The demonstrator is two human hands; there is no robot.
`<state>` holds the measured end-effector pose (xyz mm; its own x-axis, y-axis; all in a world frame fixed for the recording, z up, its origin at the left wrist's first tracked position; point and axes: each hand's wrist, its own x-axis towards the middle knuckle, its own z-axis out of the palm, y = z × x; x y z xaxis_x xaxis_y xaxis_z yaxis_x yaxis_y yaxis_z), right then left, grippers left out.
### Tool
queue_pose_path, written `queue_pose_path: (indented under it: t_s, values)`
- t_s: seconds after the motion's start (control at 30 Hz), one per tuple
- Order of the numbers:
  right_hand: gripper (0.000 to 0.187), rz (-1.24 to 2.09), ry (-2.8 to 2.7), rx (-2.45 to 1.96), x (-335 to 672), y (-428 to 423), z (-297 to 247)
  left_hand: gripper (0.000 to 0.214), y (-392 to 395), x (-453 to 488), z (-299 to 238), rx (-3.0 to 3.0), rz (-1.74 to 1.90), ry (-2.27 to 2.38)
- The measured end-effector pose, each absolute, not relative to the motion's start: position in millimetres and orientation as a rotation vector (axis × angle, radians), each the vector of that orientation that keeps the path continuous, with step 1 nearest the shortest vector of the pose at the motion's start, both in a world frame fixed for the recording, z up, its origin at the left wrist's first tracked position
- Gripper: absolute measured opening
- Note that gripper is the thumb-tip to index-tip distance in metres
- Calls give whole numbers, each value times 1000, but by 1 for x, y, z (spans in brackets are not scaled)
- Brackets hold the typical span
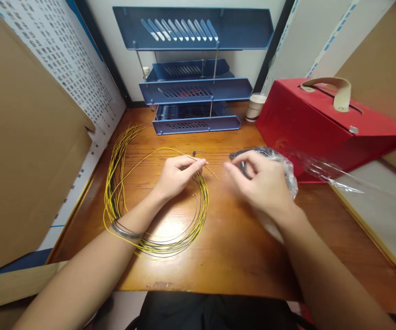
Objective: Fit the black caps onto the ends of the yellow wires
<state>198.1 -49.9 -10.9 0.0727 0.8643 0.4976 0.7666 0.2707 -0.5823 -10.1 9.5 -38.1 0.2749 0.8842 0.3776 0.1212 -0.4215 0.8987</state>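
Wire comes first: a single yellow wire (160, 150) is pinched between the thumb and fingertips of the left hand (175, 176), whose other fingers are curled in. The wire's free end sticks out to the right of the pinch. A small black piece (194, 153) sits just above those fingertips.

The hand rests over the wire bundle (203, 201), a loose coil of yellow and black strands lying flat on the wooden table (225, 247).

Right of the bundle, the right hand (263, 183) hovers with its fingers half curled and blurred; I cannot tell whether it grips anything. It is over a clear plastic bag (289, 176) that holds dark parts (239, 153).

Further right of the bundle stands a red box (321, 123). Behind the bundle is a blue tray rack (194, 87) with 3 tiers, with a paper cup (255, 106) beside it. Left of the bundle leans a cardboard sheet (19, 151).
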Motion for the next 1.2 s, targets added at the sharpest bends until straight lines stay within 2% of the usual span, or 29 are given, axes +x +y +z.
queue_pose_path:
  t_s: [0.23, 0.37, 0.53, 0.63, 0.87, 1.2]
  values:
    - [17, 116, -1855, -1270, 172, -45, -42, 25, 8, -10, -38, 1851, 1077, 755]
    - [19, -2, -1738, -1319, 175, -43, -44, 29, 10, -20, -30, 2020, 935, 881]
    - [20, -78, -1524, -1448, 181, -40, -41, 26, 17, -40, -17, 2139, 243, 901]
    - [17, -51, -1489, -1482, 183, -39, -40, 29, 20, -46, -12, 2069, 12, 904]
    - [15, -9, -1476, -1472, 177, -41, -38, 36, 17, -54, 1, 1767, -220, 998]
    - [16, 52, -1476, -1452, 174, -43, -39, 15, 17, -55, -3, 1839, -246, 1039]
